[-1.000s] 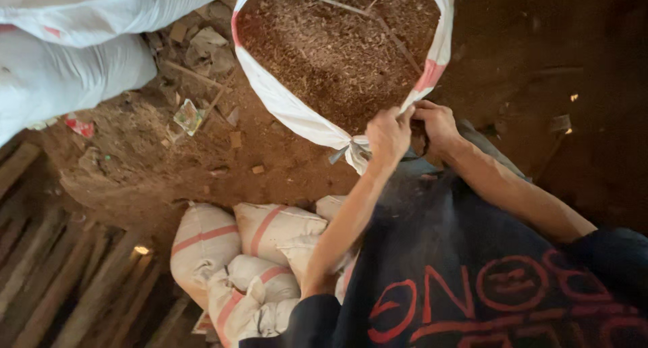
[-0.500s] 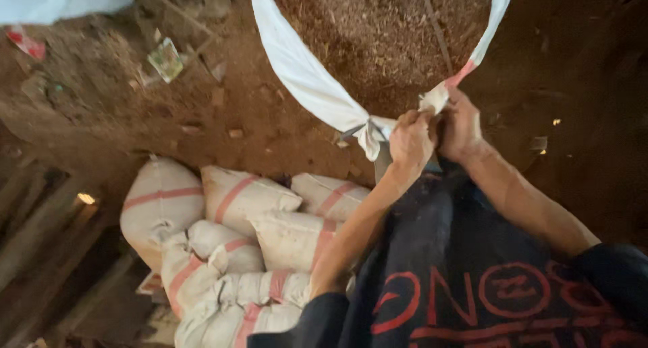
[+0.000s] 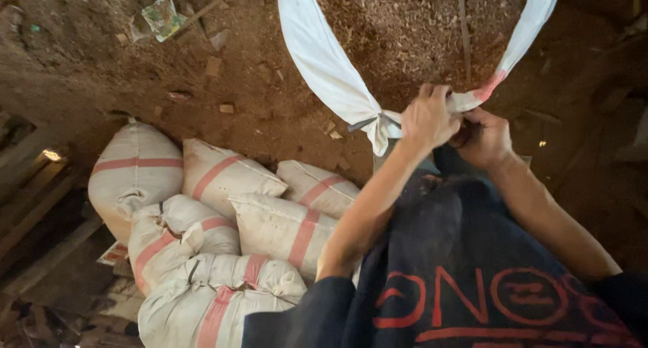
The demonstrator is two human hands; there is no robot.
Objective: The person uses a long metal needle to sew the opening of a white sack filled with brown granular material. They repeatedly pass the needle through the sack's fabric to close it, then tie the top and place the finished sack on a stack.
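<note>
Both hands meet at the near rim of a large white sack [image 3: 324, 64] that stands open and is filled with brown sawdust-like material [image 3: 405, 31]. The left hand [image 3: 426, 122] has its fingers curled tight over a gathered bunch of the sack's white fabric, right where a pink-striped edge comes down from the far side. The right hand [image 3: 484, 140] sits just beside it, touching it, with its fingers closed around the same bunch of cloth; what exactly lies under its palm is hidden.

Just to the left of the fingers, a short dark tie [image 3: 375, 121] already pinches one fold of the rim into a knot, so part of the mouth is cinched. Beyond the fingers the mouth gapes wide and the fill is fully exposed, so by the look of it the closing is only at its start, with most of the rim not yet drawn in.

Below and to the left of the fingers, well apart, lies a heap of filled white sacks with pink stripes [image 3: 223, 247], their necks tied shut. They rest on a dirt floor [image 3: 101, 71] scattered with chips and a scrap of printed wrapper [image 3: 160, 16].
</note>
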